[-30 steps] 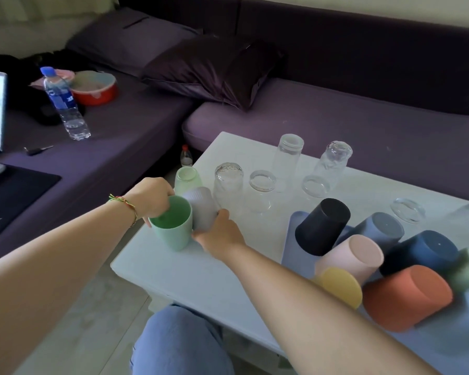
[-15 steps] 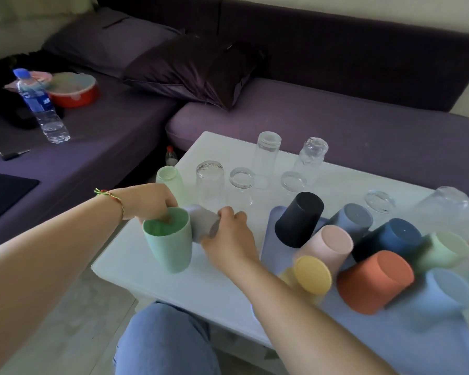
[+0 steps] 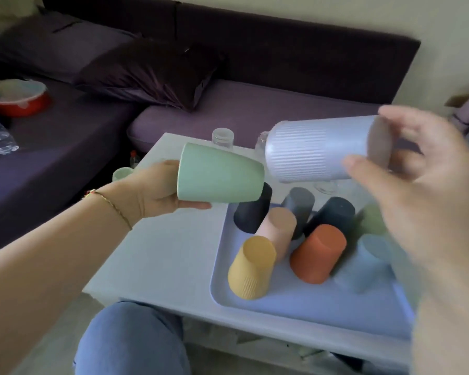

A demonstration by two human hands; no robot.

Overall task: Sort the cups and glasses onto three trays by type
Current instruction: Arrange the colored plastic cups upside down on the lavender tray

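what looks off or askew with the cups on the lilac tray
Nothing is spilled or visibly broken. On the lilac tray, the yellow ribbed plastic cup and the pink plastic cup stand mouth down, bunched, and seem to lean; the wide lens may exaggerate that.

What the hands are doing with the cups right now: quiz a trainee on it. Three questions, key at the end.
1. True or false: the left hand holds the green cup on its side, above the table.
2. Pick one: the right hand has its fingers round the A black cup, B ribbed cup, C pink cup.
3. Fill in: the orange cup stands upside down on the ___.

Key: 1 true; 2 B; 3 tray.
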